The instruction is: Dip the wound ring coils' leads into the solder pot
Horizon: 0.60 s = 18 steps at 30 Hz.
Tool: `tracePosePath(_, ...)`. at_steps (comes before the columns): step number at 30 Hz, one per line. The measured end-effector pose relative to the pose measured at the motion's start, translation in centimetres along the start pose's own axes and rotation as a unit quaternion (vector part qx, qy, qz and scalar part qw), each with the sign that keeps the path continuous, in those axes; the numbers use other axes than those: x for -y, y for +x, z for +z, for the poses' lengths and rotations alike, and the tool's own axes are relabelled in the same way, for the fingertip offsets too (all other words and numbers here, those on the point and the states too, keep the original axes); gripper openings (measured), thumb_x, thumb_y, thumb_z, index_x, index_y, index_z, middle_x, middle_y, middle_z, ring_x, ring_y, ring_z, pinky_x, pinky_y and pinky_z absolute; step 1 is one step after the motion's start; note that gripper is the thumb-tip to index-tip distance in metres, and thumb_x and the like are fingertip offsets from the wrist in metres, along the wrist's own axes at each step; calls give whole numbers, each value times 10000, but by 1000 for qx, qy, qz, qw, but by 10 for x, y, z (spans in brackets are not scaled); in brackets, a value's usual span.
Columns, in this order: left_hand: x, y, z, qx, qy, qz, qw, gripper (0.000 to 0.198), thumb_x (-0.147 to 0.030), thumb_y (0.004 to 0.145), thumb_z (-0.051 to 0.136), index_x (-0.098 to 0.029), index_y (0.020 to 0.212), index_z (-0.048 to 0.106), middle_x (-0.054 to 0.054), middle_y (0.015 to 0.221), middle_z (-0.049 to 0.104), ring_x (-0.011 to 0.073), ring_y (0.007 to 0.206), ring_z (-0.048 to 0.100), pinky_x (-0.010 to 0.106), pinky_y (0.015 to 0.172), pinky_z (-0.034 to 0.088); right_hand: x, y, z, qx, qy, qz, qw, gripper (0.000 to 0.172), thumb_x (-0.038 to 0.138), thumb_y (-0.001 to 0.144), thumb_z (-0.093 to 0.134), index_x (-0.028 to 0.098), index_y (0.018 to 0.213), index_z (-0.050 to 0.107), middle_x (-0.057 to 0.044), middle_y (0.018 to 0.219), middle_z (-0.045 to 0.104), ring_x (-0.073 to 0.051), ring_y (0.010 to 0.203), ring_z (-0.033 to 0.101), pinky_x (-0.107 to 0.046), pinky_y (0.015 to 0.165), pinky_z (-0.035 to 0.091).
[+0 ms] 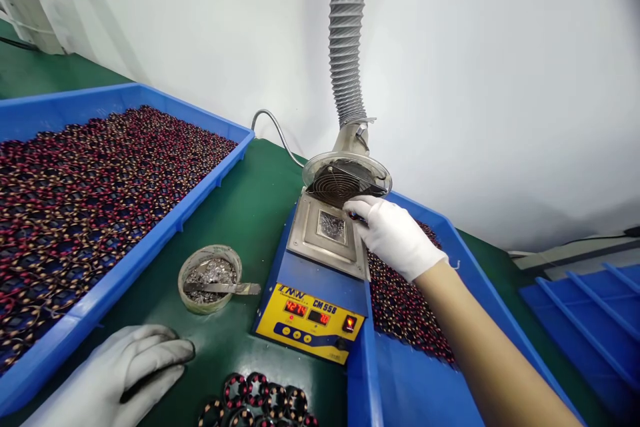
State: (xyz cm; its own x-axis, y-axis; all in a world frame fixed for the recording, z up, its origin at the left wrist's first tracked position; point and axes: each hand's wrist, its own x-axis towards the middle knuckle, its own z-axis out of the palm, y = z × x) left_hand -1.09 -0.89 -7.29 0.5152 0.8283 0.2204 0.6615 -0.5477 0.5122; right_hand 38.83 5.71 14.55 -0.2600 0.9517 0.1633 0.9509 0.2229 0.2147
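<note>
A small dark part [357,216] is pinched in the fingertips of the gloved right hand [393,237], just over the edge of the steel top of a solder pot [310,233]. The fingers hide most of the part, and a firm pinch like this keeps it steady. The gloved left hand [115,373] rests on the green bench [270,213], fingers close together, holding nothing. It is near a round dish of silver bits [186,280] with a metal scraper [223,288] across it. Blue trays [125,267] full of wire coils [100,213] sit on both sides.
</note>
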Motion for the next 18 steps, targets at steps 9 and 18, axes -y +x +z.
tracePosePath(9, -3, 2, -2, -6, -10, -3, 1000, 243, -482, 837, 550, -422, 1033, 680, -39, 1049, 714, 224, 1002, 652, 349, 894, 549, 1, 2, 8, 11, -3, 6, 1000, 254, 88, 838, 527, 180, 1040, 650, -79, 1061, 673, -244, 954, 645, -353, 815, 517)
tracePosePath(18, -5, 6, -5, 6, -9, -2, 1000, 251, -506, 848, 545, -417, 1044, 674, -49, 1067, 704, 203, 1016, 644, 327, 909, 539, 2, 2, 9, 13, 0, 9, 1000, 267, 86, 831, 515, 192, 1033, 653, -70, 1048, 677, -227, 952, 640, -336, 821, 508)
